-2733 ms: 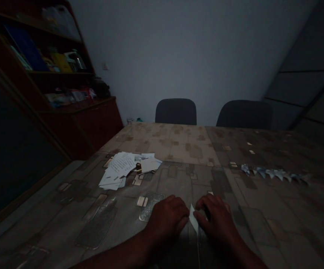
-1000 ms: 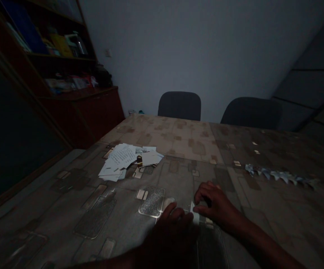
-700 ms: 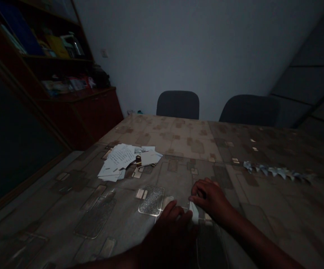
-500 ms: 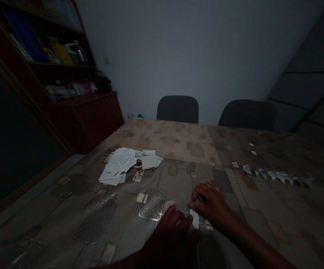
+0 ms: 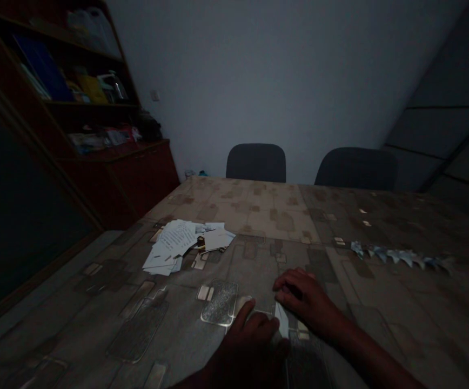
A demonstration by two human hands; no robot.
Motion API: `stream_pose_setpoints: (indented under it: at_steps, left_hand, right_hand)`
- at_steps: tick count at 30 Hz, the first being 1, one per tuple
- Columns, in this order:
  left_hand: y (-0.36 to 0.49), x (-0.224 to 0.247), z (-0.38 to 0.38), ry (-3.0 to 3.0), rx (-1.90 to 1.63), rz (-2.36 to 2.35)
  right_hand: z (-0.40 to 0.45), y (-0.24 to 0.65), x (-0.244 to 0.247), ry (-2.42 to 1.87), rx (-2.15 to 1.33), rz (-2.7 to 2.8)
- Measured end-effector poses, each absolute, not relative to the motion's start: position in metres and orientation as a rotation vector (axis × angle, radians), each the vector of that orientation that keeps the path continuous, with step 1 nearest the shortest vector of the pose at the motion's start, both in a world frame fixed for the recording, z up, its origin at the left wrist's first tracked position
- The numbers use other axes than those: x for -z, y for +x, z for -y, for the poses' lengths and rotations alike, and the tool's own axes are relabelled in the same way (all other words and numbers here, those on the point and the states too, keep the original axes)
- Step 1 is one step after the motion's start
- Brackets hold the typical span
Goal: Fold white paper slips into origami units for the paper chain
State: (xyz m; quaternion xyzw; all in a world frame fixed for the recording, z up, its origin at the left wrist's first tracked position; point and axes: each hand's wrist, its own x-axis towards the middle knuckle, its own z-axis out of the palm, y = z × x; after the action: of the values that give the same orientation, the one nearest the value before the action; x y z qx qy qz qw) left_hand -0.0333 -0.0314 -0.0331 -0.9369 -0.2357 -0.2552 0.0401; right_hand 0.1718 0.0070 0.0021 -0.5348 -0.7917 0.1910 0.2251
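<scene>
A small white piece of folded paper (image 5: 282, 320) lies low in the view, between my two hands, over the patterned tablecloth. My left hand (image 5: 253, 337) grips its lower left side, the thumb and fingertips closing on it. From the upper right, my right hand (image 5: 304, 296) curls down with thumb and forefinger together at the paper's top tip. Part of the paper is hidden behind the left fingers. Off to the right stretches a row of several folded paper pieces (image 5: 400, 256) with pointed edges.
A loose pile of printed paper pieces (image 5: 175, 240) lies left of centre on the table (image 5: 254, 194). Two dark chairs (image 5: 256, 161) stand at the far edge, before the wall. A reddish cabinet with shelves (image 5: 129, 173) is at the left. The room is dim.
My right hand has shifted slightly, its fingers lying flatter and closer together at the paper's tip. More of the paper shows between the hands. The camera has tilted up a little.
</scene>
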Motion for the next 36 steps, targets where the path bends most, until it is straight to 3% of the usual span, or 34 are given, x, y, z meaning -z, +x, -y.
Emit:
stream_pose_setpoints:
  at_steps: [5, 16, 36]
  left_hand:
    - [-0.039, 0.027, 0.019, -2.926, 0.692, 0.711]
    - [-0.046, 0.011, 0.012, -3.039, 0.608, 0.883]
    - [-0.053, 0.022, 0.016, -2.899, 0.714, 0.889]
  right_hand:
    - [0.005, 0.183, -0.011, -1.315, -0.501, 2.362]
    - [0.024, 0.175, -0.009, -1.696, -0.483, 2.085]
    - [0.032, 0.145, 0.006, -1.8, -0.364, 1.974]
